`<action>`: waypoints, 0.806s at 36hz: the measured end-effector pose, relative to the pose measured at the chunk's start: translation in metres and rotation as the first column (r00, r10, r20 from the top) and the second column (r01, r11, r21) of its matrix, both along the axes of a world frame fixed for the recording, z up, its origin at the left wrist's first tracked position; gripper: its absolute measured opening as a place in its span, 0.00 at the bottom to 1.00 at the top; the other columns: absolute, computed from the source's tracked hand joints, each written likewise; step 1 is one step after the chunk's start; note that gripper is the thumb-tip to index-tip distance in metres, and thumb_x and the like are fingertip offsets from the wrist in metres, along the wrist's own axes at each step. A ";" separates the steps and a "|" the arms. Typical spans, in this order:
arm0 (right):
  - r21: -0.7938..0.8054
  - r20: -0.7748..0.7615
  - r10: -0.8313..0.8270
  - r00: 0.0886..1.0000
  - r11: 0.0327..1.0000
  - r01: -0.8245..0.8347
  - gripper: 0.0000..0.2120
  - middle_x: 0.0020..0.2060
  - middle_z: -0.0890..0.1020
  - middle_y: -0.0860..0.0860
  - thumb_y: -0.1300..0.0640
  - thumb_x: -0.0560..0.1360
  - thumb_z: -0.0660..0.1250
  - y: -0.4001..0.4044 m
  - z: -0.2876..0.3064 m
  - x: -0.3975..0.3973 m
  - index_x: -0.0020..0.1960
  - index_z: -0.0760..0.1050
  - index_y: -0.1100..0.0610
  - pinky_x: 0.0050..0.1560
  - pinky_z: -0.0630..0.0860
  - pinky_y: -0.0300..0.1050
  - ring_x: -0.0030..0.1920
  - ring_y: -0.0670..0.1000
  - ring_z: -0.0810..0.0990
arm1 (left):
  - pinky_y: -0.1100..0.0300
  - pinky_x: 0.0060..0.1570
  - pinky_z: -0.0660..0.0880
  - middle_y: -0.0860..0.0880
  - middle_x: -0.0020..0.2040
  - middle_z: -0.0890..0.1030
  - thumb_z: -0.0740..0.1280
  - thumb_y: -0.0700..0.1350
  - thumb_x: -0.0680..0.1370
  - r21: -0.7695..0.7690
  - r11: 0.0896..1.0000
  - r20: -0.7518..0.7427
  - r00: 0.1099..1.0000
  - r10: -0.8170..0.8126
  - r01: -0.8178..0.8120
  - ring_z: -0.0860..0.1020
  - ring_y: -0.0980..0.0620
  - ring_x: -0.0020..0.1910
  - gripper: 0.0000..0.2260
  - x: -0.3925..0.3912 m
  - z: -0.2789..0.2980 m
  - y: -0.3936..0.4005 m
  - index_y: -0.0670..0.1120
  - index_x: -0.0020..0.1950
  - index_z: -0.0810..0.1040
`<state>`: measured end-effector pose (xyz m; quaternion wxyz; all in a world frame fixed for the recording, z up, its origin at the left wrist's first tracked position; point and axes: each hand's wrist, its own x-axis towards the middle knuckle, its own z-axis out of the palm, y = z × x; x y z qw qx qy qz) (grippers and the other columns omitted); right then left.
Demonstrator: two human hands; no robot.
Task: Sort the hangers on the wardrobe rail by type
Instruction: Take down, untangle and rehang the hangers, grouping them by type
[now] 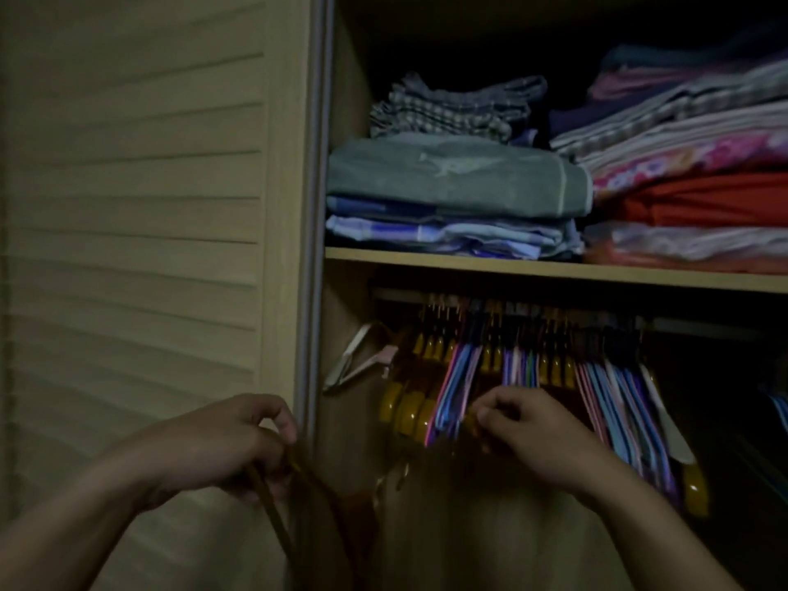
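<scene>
Left hand (239, 441) holds removed brown wooden hangers (273, 505); right hand (524, 432) pinches an amber hanger among striped plastic hangers (460, 377) on the metal wardrobe rail (396, 295). Lift hook clear before withdrawing.

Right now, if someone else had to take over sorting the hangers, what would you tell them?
Left hand grips brown wooden hangers taken off, held in front of the slatted wardrobe door.
Right hand pinches among the hangers on the metal rail.
On the rail, amber plastic hangers and thin blue-pink striped hangers are still mixed in alternating clumps; a white hanger hangs far left.
Left to do: group each type together.
</scene>
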<state>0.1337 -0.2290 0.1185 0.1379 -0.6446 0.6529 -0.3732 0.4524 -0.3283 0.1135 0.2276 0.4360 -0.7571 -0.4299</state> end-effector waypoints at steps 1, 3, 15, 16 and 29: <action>0.009 -0.015 -0.009 1.000 1.000 0.009 0.08 0.45 0.83 0.48 0.54 0.82 0.61 -0.006 -0.001 0.007 0.52 0.79 0.48 0.55 0.79 0.48 0.47 0.48 0.81 | 0.54 0.41 0.75 0.34 0.45 0.84 0.66 0.41 0.63 0.001 1.000 -0.013 1.000 0.000 0.000 0.83 0.43 0.41 0.20 0.004 -0.001 -0.006 0.41 0.55 0.74; 0.029 -0.061 -0.028 0.998 0.999 0.030 0.08 0.46 0.82 0.49 0.53 0.82 0.61 -0.016 -0.005 0.021 0.51 0.79 0.49 0.52 0.77 0.45 0.48 0.48 0.80 | 0.55 0.40 0.73 0.33 0.44 0.84 0.66 0.41 0.62 -0.006 1.000 -0.032 0.999 0.000 -0.001 0.82 0.42 0.40 0.20 0.008 -0.004 -0.018 0.41 0.54 0.74; 0.051 -0.331 -0.104 0.938 0.990 0.128 0.08 0.40 0.80 0.45 0.49 0.81 0.62 -0.077 -0.025 0.071 0.47 0.78 0.48 0.43 0.75 0.41 0.43 0.43 0.78 | 0.58 0.35 0.72 0.40 0.36 0.83 0.65 0.43 0.63 0.030 0.999 -0.111 0.994 -0.025 0.029 0.80 0.45 0.35 0.18 0.019 -0.015 -0.058 0.42 0.51 0.76; 0.040 -0.354 -0.123 0.927 0.988 0.146 0.09 0.40 0.80 0.45 0.48 0.81 0.61 -0.081 -0.026 0.071 0.48 0.78 0.48 0.43 0.75 0.41 0.43 0.43 0.78 | 0.58 0.35 0.72 0.41 0.36 0.82 0.65 0.43 0.63 0.038 0.999 -0.117 0.993 -0.022 0.027 0.81 0.45 0.34 0.17 0.021 -0.017 -0.061 0.42 0.51 0.76; -0.105 -0.371 -0.279 0.886 0.960 0.259 0.02 0.49 0.73 0.44 0.52 0.79 0.64 -0.125 -0.037 0.082 0.52 0.74 0.47 0.51 0.74 0.41 0.50 0.46 0.75 | 0.60 0.31 0.70 0.39 0.37 0.78 0.65 0.39 0.65 0.063 0.998 -0.129 0.992 -0.009 0.017 0.79 0.44 0.34 0.17 0.024 -0.023 -0.069 0.41 0.54 0.75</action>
